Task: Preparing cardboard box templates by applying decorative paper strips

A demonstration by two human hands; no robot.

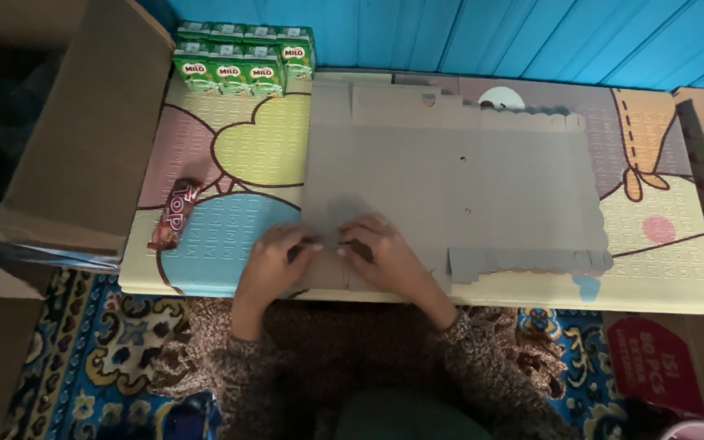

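Head view, left hand (275, 257), right hand (380, 248) pressing one flat cardboard sheet (466, 187), one snack bar (174, 213)

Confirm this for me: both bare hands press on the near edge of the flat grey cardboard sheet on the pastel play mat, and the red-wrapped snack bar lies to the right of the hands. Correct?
Not quite. In the head view the red-wrapped snack bar lies left of the hands, not right. The rest holds: the left hand and right hand press on the near edge of the flat grey cardboard sheet on the pastel play mat.
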